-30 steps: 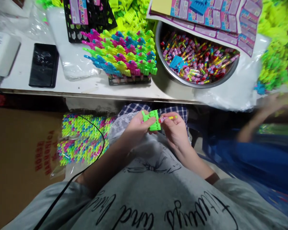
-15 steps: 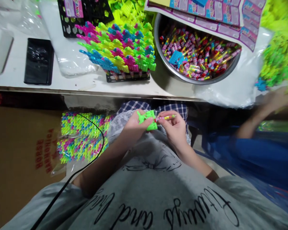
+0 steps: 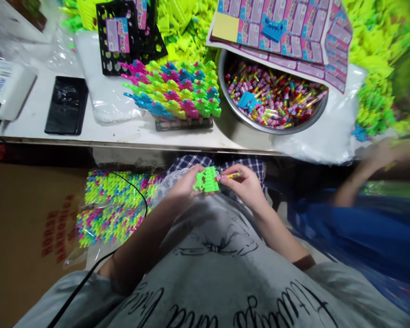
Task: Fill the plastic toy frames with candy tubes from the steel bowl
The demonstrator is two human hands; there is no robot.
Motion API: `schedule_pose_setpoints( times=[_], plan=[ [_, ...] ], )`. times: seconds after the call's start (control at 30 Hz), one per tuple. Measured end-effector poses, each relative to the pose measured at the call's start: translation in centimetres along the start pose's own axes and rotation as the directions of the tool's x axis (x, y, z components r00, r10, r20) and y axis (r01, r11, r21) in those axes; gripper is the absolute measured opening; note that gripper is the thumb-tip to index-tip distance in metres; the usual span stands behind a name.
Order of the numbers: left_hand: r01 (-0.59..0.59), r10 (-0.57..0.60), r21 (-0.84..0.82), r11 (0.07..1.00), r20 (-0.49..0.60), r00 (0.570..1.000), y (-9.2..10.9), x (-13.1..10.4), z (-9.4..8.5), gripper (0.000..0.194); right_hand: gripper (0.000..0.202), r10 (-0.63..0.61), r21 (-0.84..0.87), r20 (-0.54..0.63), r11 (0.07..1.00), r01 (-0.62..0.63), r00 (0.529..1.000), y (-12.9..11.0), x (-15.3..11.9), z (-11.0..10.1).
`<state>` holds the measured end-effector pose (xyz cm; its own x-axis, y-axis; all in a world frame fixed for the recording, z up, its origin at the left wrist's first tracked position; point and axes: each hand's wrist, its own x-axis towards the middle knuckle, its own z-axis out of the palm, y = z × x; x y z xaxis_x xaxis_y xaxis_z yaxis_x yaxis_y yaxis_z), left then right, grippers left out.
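Note:
Over my lap, my left hand (image 3: 187, 182) holds a green plastic toy piece (image 3: 207, 180), its ribbed side facing up. My right hand (image 3: 246, 184) pinches a thin candy tube (image 3: 233, 175) with yellow and red contents. One end of the tube meets the right edge of the green piece; whether it is inside cannot be made out. On the table ahead, many pink, yellow, green and blue toy pieces (image 3: 181, 95) stand in a black rack (image 3: 184, 124). A metal bowl (image 3: 276, 130) beside them holds many similar tubes and a blue piece (image 3: 248, 101).
Printed label sheets (image 3: 294, 34) overlap the bowl's back. A black phone (image 3: 66, 105), a white device (image 3: 8, 89) and plastic bags (image 3: 111, 100) lie left. Filled bags (image 3: 112, 205) sit below the table edge. Another person's blurred arm (image 3: 362, 171) is at right.
The view has shifted, showing more of the table's back. My left thumb has moved off the green piece's face, uncovering its ribs. The tube remains at its right edge.

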<state>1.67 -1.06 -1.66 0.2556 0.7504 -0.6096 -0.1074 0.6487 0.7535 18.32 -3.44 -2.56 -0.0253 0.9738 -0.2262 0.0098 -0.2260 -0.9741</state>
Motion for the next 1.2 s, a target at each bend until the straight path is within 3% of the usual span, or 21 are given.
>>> schedule_pose_setpoints(
  times=[0.07, 0.13, 0.17, 0.23, 0.27, 0.3, 0.33, 0.37, 0.4, 0.47, 0.53, 0.73, 0.83, 0.93, 1.07, 1.2],
  plan=[
    [0.071, -0.062, -0.085, 0.994, 0.11, 0.992, 0.2, 0.5, -1.1, 0.033, 0.015, 0.028, -0.051, 0.089, 0.998, -0.024, 0.996, 0.0, 0.5, -0.4],
    [0.062, -0.038, -0.119, 0.991, 0.193, 0.981, 0.6, 0.9, -2.5, 0.04, 0.017, 0.058, -0.068, 0.189, 0.997, -0.046, 0.98, 0.0, 1.0, -0.7],
    [-0.001, 0.019, -0.103, 0.995, 0.182, 0.983, 0.8, 1.2, -3.3, 0.043, 0.017, 0.082, -0.059, 0.224, 0.996, -0.07, 0.971, 0.0, 1.3, -0.8],
    [-0.258, 0.259, 0.048, 0.965, -0.006, 0.966, 1.2, 1.9, -5.3, 0.046, 0.017, 0.14, 0.024, 0.252, 0.988, -0.151, 0.958, 0.0, 1.7, -0.7],
    [-0.39, 0.421, 0.206, 0.897, -0.134, 0.897, 1.2, 2.4, -6.4, 0.046, 0.018, 0.17, 0.099, 0.254, 0.975, -0.201, 0.952, 0.1, 1.9, -0.5],
    [-0.468, 0.58, 0.4, 0.788, -0.229, 0.782, 1.2, 3.1, -7.5, 0.045, 0.02, 0.199, 0.189, 0.251, 0.95, -0.25, 0.947, 0.2, 2.0, -0.3],
    [-0.465, 0.706, 0.595, 0.655, -0.263, 0.657, 1.0, 3.8, -8.6, 0.043, 0.023, 0.224, 0.282, 0.248, 0.914, -0.292, 0.942, 0.4, 2.1, -0.1],
    [-0.404, 0.785, 0.749, 0.525, -0.243, 0.57, 0.7, 4.7, -9.6, 0.042, 0.027, 0.246, 0.364, 0.251, 0.872, -0.327, 0.936, 0.5, 2.1, 0.2],
    [-0.327, 0.818, 0.847, 0.418, -0.195, 0.54, 0.3, 5.5, -10.4, 0.042, 0.031, 0.262, 0.429, 0.266, 0.83, -0.357, 0.928, 0.5, 2.1, 0.4],
    [-0.221, 0.818, 0.935, 0.278, -0.11, 0.564, -0.7, 7.0, -11.4, 0.042, 0.038, 0.272, 0.499, 0.315, 0.767, -0.403, 0.909, 0.6, 2.0, 0.9],
    [-0.184, 0.81, 0.96, 0.212, -0.067, 0.582, -1.7, 7.9, -11.7, 0.043, 0.039, 0.263, 0.504, 0.356, 0.754, -0.421, 0.897, 0.5, 1.9, 1.2],
    [-0.232, 0.846, 0.951, 0.206, -0.054, 0.53, -2.6, 7.7, -11.4, 0.042, 0.031, 0.205, 0.337, 0.324, 0.887, -0.315, 0.924, -0.2, 2.1, 2.3],
    [-0.263, 0.846, 0.94, 0.216, -0.046, 0.531, -2.5, 7.3, -11.4, 0.041, 0.025, 0.115, 0.169, 0.232, 0.973, -0.157, 0.966, -0.7, 2.7, 3.0],
    [-0.296, 0.837, 0.929, 0.22, -0.024, 0.547, -2.7, 7.0, -11.4, 0.04, 0.013, -0.121, -0.105, 0.133, 0.985, 0.135, 0.984, -1.1, 3.5, 3.9],
    [-0.358, 0.828, 0.904, 0.233, 0.009, 0.561, -2.9, 6.8, -11.8, 0.04, 0.015, -0.425, -0.309, 0.133, 0.841, 0.445, 0.895, -0.7, 4.6, 5.8],
    [-0.427, 0.81, 0.879, 0.215, 0.084, 0.581, -3.1, 6.5, -12.5, 0.04, 0.013, -0.509, -0.333, -0.035, 0.817, 0.471, 0.86, 0.8, 5.8, 8.4]
  ],
)
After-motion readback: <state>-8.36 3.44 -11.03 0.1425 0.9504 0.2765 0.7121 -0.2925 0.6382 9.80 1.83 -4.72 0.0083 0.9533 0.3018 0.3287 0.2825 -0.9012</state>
